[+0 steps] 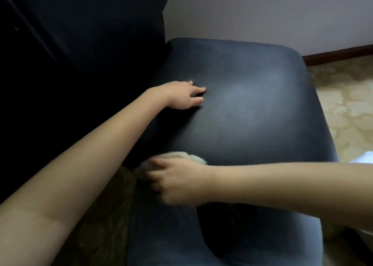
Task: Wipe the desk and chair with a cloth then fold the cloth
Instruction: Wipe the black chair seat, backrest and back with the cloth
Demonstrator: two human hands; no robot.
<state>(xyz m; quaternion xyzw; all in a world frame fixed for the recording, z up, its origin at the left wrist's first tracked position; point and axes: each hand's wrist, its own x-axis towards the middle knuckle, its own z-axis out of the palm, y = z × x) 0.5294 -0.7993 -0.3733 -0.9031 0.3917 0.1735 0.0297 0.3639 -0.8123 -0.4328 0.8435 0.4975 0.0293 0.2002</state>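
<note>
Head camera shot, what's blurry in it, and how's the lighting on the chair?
Head view: the right hand and the cloth under it are smeared by motion blur; the left hand on the chair seat is sharp; a soft sheen lies mid-seat; the backrest sinks into near-black shadow.

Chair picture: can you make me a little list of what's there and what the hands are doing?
chair seat: dark blue, padded
cloth: pale, fluffy, at the seat's near edge
right hand: on the cloth, too blurred to see the grip
left hand: resting on the seat, fingers straight, holding nothing
floor: beige, patterned
</note>
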